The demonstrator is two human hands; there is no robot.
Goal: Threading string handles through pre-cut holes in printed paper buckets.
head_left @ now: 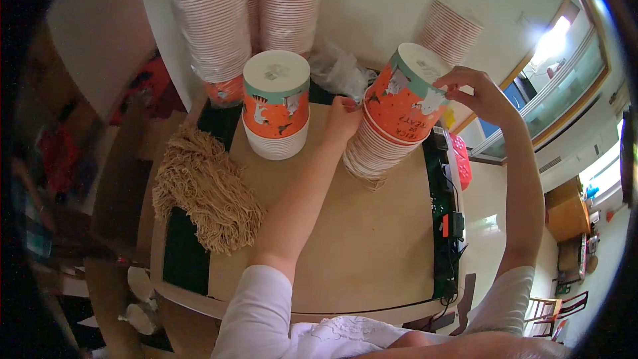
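An orange printed paper cup (405,96) sits upside down, tilted, atop a leaning nested stack (372,153).

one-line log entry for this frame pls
left hand: at side of tilted orange cup stack | right hand: gripping its top cup's rim | second cup stack: upright, untouched | fibre bundle: on table

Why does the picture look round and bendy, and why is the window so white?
Head view: the fisheye lens bends straight lines, so the table edge curves and the corners go black. The window is overexposed, a white glare. The left margin is dim and smeared. The middle is sharp: both hands, left hand and right hand, on the tilted stack of orange cups.
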